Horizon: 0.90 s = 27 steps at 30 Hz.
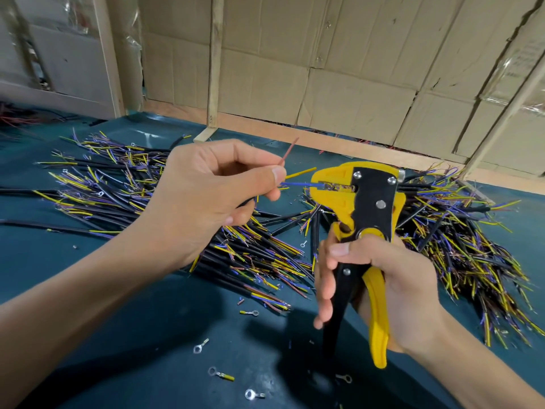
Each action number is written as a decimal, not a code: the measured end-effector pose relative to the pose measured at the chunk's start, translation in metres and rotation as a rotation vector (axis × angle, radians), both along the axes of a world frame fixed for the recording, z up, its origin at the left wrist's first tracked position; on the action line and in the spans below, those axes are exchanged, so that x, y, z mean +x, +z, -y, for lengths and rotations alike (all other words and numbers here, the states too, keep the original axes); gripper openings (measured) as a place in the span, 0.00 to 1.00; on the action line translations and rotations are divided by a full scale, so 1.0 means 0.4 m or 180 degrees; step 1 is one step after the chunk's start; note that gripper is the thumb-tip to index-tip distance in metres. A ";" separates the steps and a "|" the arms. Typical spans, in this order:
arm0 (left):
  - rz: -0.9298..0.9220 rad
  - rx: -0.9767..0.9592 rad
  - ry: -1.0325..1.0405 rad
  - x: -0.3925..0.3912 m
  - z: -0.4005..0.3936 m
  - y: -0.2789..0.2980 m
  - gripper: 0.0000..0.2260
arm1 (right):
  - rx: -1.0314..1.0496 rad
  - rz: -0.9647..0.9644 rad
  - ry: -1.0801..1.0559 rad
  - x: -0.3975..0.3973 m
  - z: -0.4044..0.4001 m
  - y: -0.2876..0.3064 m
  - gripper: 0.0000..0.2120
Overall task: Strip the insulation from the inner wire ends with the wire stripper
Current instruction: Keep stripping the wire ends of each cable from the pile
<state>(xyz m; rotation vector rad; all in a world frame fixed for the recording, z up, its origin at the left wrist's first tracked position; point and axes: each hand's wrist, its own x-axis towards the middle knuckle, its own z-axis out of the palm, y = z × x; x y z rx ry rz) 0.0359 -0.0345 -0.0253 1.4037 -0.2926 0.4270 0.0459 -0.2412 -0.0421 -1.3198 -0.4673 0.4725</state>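
Teal bench (124, 335): blue wire (298, 183) seemingly in stripper (362, 202).

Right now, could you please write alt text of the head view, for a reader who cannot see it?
The left hand pinches a cable and feeds its blue wire into the mouth of a yellow and black wire stripper, which the right hand holds upright by the handles. Behind them, piles of cut cables lie on a dark blue table, with ring terminals near the front.
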 end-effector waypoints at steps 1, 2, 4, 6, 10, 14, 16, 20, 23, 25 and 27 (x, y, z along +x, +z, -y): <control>0.0030 0.0034 0.0064 0.002 -0.004 -0.001 0.03 | -0.0019 0.0014 0.0015 -0.001 -0.002 0.003 0.09; 0.0041 0.0045 0.0101 0.004 -0.006 -0.003 0.05 | -0.0053 0.0024 0.0010 -0.003 0.000 0.005 0.07; 0.0051 0.0047 0.0112 0.004 -0.008 -0.003 0.04 | -0.0168 0.0031 -0.0044 -0.003 0.004 0.014 0.05; 0.0025 0.0089 0.0057 0.004 -0.008 -0.003 0.02 | -0.0397 0.0001 -0.0103 -0.006 0.001 0.030 0.06; -0.0040 0.0187 -0.0064 0.002 -0.010 -0.007 0.03 | -0.0866 -0.0182 -0.0018 0.000 -0.009 0.060 0.07; -0.0099 0.0195 -0.0073 -0.001 -0.008 -0.003 0.04 | -0.0641 -0.0106 -0.0100 -0.004 -0.001 0.052 0.05; -0.0129 0.0179 -0.0106 -0.003 -0.009 0.001 0.05 | -0.0543 -0.0059 -0.0095 -0.006 0.004 0.042 0.06; -0.0234 0.0106 -0.0237 -0.008 -0.010 0.008 0.06 | -0.0448 0.0030 -0.0019 0.000 0.009 0.026 0.05; -0.0257 0.0091 -0.0331 -0.012 -0.008 0.010 0.07 | -0.0388 0.0147 -0.0052 0.002 0.011 0.012 0.09; -0.0288 0.0048 -0.0351 -0.012 -0.008 0.011 0.08 | -0.0377 0.0238 -0.0089 0.004 0.013 0.004 0.12; -0.0311 0.0003 -0.0358 -0.013 -0.007 0.010 0.09 | -0.0350 0.0291 -0.0057 0.003 0.013 0.000 0.13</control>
